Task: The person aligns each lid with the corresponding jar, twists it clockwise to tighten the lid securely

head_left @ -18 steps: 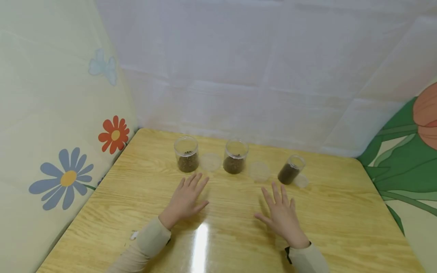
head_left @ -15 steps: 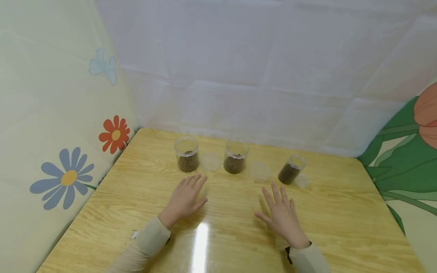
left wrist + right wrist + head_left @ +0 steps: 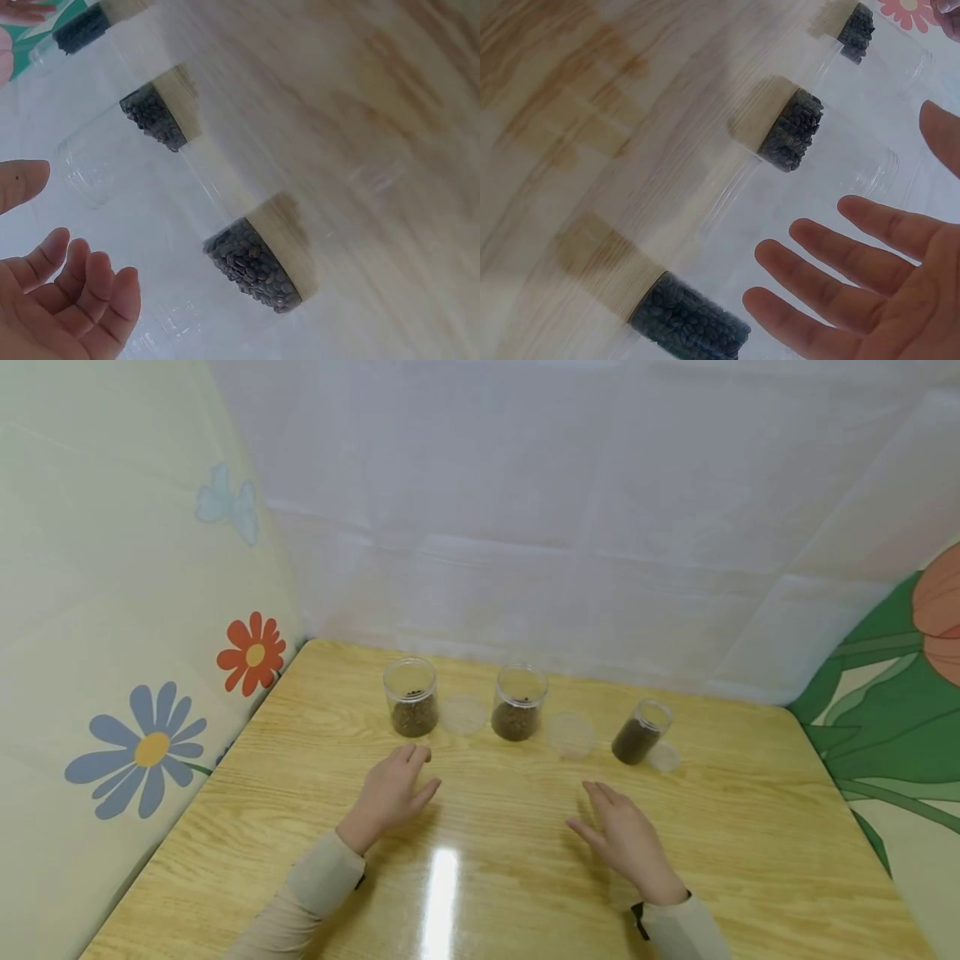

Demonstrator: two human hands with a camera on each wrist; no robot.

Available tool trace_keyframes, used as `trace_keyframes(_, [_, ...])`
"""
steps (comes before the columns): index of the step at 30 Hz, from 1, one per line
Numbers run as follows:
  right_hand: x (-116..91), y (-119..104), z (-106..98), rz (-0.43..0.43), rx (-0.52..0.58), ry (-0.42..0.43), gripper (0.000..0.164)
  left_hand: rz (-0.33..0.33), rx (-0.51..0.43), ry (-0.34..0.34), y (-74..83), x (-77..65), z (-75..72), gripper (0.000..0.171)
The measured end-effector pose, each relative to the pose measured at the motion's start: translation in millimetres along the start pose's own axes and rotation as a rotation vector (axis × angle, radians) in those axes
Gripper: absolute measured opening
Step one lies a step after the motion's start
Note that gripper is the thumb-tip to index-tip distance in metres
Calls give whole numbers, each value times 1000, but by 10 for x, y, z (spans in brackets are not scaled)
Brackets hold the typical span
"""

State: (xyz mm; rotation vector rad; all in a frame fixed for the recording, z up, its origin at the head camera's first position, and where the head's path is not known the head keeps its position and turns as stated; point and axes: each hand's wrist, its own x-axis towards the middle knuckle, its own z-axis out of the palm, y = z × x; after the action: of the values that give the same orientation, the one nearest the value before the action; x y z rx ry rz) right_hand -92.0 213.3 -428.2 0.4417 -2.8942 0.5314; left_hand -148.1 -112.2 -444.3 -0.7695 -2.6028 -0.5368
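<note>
Three clear jars stand uncovered along the back of the table: a wide left jar [image 3: 412,717], a wide middle jar [image 3: 516,720] and a slimmer right jar [image 3: 636,742]. Dark beans [image 3: 251,266], looking like coffee beans, part-fill them. A clear round lid lies to the right of each: the left lid [image 3: 464,714], the middle lid [image 3: 571,735] and the small lid [image 3: 664,758]. My left hand [image 3: 390,789] hovers just in front of the left jar, fingers loosely bent, holding nothing. In front of the right jar is my right hand [image 3: 626,839], fingers relaxed, also holding nothing.
The wood-patterned table [image 3: 510,893] reflects a bright light strip near its front. A pale cloth [image 3: 480,543] hangs behind it. Flower-printed cloths stand at the left [image 3: 112,610] and right [image 3: 900,760] sides.
Both hands' spread fingers have drawn together and bent a little. The left hand has shifted slightly to the left. Jars and lids stay where they were.
</note>
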Motion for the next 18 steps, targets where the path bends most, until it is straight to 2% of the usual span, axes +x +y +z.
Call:
trace_keyframes(5, [-11,15,-13,18,12,-11,54,-117,-100,-27,-48,2,-8,26])
trace_keyframes(8, [-17,15,-25,25,13,-18,54,-210,-199,-47,-93,4,-17,23])
trace_keyframes(12, [-22,21,-32,25,10,-22,54,-295,-332,-36,-144,6,-40,22])
trace_keyframes(18, [-22,29,-30,22,5,-19,54,-391,-457,9,-293,30,-5,20])
